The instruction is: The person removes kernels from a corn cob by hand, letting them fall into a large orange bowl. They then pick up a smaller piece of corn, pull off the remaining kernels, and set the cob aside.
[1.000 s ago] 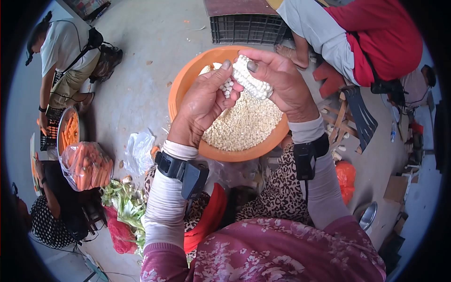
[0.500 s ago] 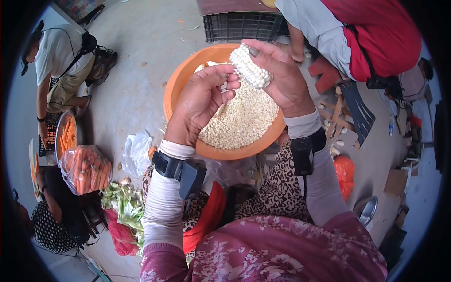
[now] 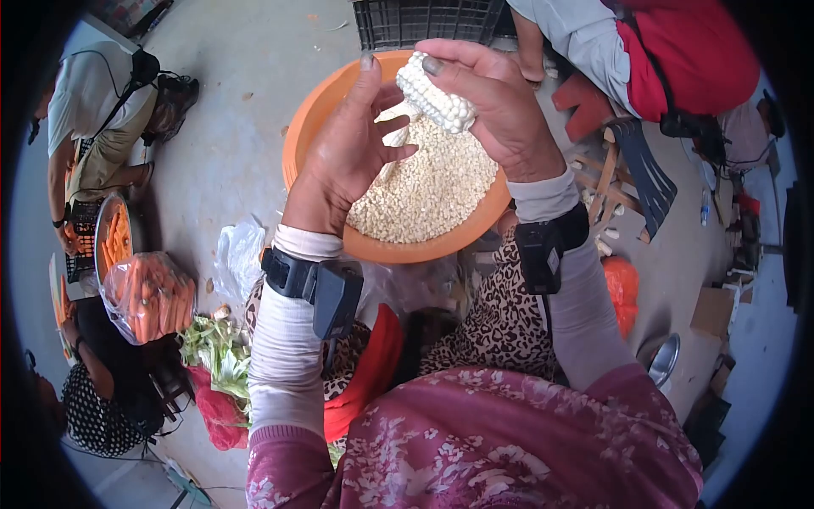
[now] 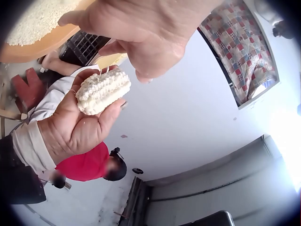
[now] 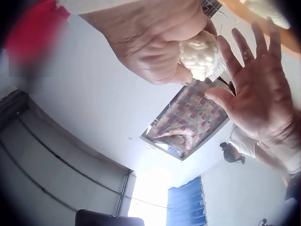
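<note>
A white corn cob point(image 3: 434, 95) with kernels on it is gripped in my right hand point(image 3: 513, 114), thumb on its near side. My left hand point(image 3: 343, 148) is spread to the left of the cob, apart from it, with nothing in its fingers. Below both hands is an orange basin point(image 3: 298, 140) of loose pale kernels point(image 3: 432, 191). The left wrist view shows rows of kernels on the cob point(image 4: 103, 92) and a bare groove beside them. In the right wrist view the left hand point(image 5: 258, 89) has its fingers apart, close to the cob point(image 5: 200, 55).
A black crate point(image 3: 424, 24) stands beyond the basin. People sit at the left and upper right. At the left are a bag of carrots point(image 3: 148, 297), a bowl of carrots point(image 3: 116, 237) and corn husks point(image 3: 222, 356). A wooden stool point(image 3: 606, 182) stands at the right.
My left hand has moved away from the cob and its fingers have spread; the small kernels seen in it earlier are gone. The right hand keeps its grip on the cob.
</note>
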Demonstrator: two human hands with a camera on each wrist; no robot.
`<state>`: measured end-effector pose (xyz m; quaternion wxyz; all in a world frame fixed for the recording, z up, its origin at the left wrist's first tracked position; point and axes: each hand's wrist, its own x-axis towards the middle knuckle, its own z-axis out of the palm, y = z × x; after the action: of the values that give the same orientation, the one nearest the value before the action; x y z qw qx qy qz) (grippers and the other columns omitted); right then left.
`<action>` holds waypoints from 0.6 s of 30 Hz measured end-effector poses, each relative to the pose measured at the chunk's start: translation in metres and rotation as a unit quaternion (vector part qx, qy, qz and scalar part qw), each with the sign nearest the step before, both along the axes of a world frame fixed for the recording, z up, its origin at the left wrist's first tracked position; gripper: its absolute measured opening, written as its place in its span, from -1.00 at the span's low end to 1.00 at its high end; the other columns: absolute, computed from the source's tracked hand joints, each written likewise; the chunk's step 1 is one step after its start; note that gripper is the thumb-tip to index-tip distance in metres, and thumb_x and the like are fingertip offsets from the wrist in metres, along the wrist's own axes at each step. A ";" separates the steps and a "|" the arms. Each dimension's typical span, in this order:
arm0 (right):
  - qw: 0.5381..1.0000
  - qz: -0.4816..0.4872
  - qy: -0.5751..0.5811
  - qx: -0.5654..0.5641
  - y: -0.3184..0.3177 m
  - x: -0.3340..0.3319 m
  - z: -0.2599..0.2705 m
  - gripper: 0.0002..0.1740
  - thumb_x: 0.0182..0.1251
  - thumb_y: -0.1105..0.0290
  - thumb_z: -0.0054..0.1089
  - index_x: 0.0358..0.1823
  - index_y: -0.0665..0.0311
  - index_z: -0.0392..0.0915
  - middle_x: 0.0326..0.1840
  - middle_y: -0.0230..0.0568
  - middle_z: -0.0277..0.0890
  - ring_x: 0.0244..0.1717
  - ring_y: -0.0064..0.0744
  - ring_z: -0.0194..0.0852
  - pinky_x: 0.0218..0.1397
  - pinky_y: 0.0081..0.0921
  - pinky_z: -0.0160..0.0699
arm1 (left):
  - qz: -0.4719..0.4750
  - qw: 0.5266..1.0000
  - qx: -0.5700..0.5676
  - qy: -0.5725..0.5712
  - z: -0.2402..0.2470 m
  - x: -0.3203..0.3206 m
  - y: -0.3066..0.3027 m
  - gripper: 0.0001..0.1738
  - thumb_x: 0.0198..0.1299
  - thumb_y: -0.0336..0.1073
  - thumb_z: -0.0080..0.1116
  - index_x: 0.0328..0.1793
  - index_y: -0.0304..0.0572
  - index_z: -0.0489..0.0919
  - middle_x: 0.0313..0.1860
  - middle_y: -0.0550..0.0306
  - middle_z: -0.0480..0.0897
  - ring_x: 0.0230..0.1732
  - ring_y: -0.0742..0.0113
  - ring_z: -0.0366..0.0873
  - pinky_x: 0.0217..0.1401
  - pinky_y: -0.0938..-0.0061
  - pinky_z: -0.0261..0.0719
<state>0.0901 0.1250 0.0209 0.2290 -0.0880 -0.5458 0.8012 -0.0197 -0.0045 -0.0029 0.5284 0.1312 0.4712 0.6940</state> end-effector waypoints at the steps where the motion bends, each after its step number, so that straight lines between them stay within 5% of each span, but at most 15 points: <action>1: 1.000 0.006 -0.003 0.006 -0.001 0.000 0.000 -0.54 0.19 0.48 0.20 0.09 0.59 0.37 -0.08 -0.03 0.52 -0.08 -0.41 0.53 0.02 -0.57 0.49 | -0.010 0.999 0.041 -0.004 0.003 0.000 0.000 -0.33 0.30 0.24 -0.16 0.13 -0.27 0.39 -0.04 0.03 0.46 -0.05 0.17 0.49 -0.08 0.21 0.60; 4: 1.000 0.014 0.004 0.018 -0.005 -0.003 -0.004 -0.53 0.18 0.47 0.21 0.09 0.58 0.37 -0.05 -0.02 0.50 -0.06 -0.41 0.51 0.03 -0.57 0.48 | -0.038 0.997 0.063 0.005 0.018 0.006 -0.003 -0.45 0.36 0.09 -0.15 0.06 -0.35 0.40 -0.16 0.01 0.50 -0.24 0.28 0.62 -0.31 0.49 0.72; 7: 0.997 -0.010 -0.008 0.079 -0.006 -0.005 -0.008 -0.53 0.18 0.47 0.21 0.09 0.57 0.37 -0.03 -0.02 0.49 -0.03 -0.43 0.48 0.05 -0.57 0.47 | -0.027 0.999 0.027 0.028 0.022 0.007 -0.004 -0.53 0.40 -0.04 -0.17 0.03 -0.41 0.40 -0.29 0.02 0.52 -0.40 0.28 0.63 -0.31 0.51 0.73; 14: 0.998 -0.030 0.005 0.062 -0.003 -0.008 -0.004 -0.51 0.27 0.24 0.20 0.07 0.49 0.39 -0.08 -0.12 0.50 -0.04 -0.49 0.45 -0.05 -0.55 0.45 | 0.038 0.996 0.066 -0.036 0.016 0.004 -0.005 -0.59 0.40 -0.15 -0.19 0.04 -0.44 0.38 -0.13 -0.16 0.55 -0.31 0.22 0.64 -0.23 0.49 0.72; 18: 0.996 -0.007 -0.072 0.057 -0.004 0.000 0.008 -0.47 0.40 0.11 0.03 0.17 0.42 0.31 0.02 -0.15 0.43 0.05 -0.49 0.40 0.10 -0.48 0.40 | 0.119 0.985 0.085 -0.093 0.018 0.001 -0.005 -0.58 0.39 -0.12 -0.24 0.07 -0.39 0.37 -0.13 -0.10 0.55 -0.20 0.19 0.61 -0.12 0.41 0.67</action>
<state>0.0904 0.1208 0.0286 0.1991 -0.1366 -0.6048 0.7589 -0.0189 -0.0096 0.0148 0.4706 0.0538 0.3721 0.7982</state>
